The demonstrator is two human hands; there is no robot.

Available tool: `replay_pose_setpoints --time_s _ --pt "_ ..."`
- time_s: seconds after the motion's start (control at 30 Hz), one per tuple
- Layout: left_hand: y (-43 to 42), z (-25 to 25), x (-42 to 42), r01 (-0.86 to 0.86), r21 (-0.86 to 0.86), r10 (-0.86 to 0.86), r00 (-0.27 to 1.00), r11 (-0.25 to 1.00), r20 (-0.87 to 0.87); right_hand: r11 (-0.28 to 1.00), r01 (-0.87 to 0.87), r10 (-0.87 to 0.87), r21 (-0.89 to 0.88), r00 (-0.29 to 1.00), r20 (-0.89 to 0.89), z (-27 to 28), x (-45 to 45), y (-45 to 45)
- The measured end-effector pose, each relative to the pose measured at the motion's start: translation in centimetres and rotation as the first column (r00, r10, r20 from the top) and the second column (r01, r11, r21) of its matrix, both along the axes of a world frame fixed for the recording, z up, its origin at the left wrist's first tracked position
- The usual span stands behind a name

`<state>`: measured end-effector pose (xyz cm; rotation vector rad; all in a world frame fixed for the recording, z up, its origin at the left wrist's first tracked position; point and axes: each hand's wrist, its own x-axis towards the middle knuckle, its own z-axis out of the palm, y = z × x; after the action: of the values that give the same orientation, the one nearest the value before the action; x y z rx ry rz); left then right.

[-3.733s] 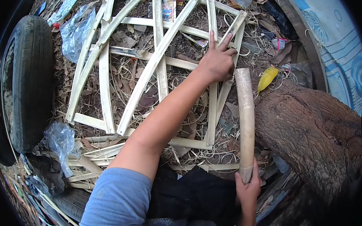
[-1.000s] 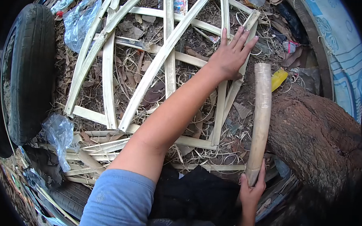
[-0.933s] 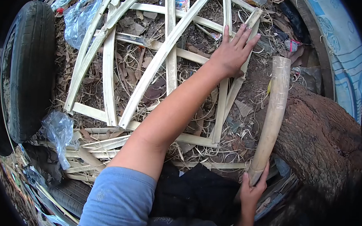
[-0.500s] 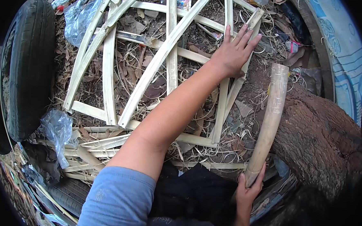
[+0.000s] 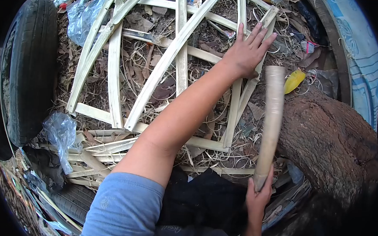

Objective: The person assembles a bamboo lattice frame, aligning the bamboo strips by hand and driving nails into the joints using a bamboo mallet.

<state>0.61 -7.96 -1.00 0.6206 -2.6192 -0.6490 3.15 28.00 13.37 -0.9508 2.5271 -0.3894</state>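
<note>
My left hand (image 5: 246,52) lies spread and flat over the upper right corner of a lattice of pale split bamboo strips (image 5: 168,61), fingers pointing away from me. My right hand (image 5: 258,203) is wrapped round the lower end of a thick bamboo stick (image 5: 270,122). The stick stands nearly straight up the view, slightly blurred, with nicks near its far end. Its far end is to the right of my left hand, apart from it. My left forearm hides part of the lattice.
A brown tree trunk or root (image 5: 324,142) lies to the right, beside a yellow leaf (image 5: 294,81). A tire (image 5: 33,71) stands at the left. Plastic bags (image 5: 62,135), loose bamboo pieces (image 5: 94,162), dry leaves and shavings litter the soil. Blue patterned fabric (image 5: 363,63) is at far right.
The bamboo stick has swung left at its far end, closer to my left hand, uncovering the yellow leaf. My left hand stays spread on the strips.
</note>
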Motion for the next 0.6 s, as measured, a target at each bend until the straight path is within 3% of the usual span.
replay_pose_setpoints --time_s 0.07,0.17,0.27,0.4,0.43,0.47,0.6 --pt "-0.1 -0.5 -0.5 -0.051 -0.064 0.051 0.999 0.997 -0.003 1.000 -0.019 0.019 0.019 1.000 0.020 -0.5 -0.4 -0.1" --pt "-0.3 0.0 0.1 -0.024 -0.025 0.024 1.000 0.999 -0.003 0.988 0.080 -0.075 -0.130 0.996 0.040 -0.2 0.3 0.0" --pt "-0.3 0.4 -0.1 -0.003 -0.027 0.003 1.000 1.000 -0.009 0.999 0.032 -0.030 -0.025 0.997 0.074 -0.3 -0.9 0.7" --pt "-0.1 -0.3 0.2 -0.002 -0.003 0.002 1.000 1.000 -0.016 0.976 0.104 -0.109 -0.191 0.994 -0.019 -0.3 0.0 0.6" --pt "-0.1 -0.4 0.0 -0.015 -0.019 0.015 1.000 1.000 -0.023 1.000 -0.007 0.007 -0.014 1.000 -0.013 -0.3 -0.7 0.2" --pt "-0.1 -0.3 -0.2 -0.029 -0.040 0.028 0.999 0.999 -0.034 1.000 -0.001 0.001 -0.018 1.000 -0.020 0.1 -0.5 0.4" --pt "-0.2 0.1 0.1 -0.008 -0.002 0.008 1.000 1.000 -0.009 0.983 0.078 -0.082 -0.165 0.997 -0.014 -0.2 -0.4 0.2"
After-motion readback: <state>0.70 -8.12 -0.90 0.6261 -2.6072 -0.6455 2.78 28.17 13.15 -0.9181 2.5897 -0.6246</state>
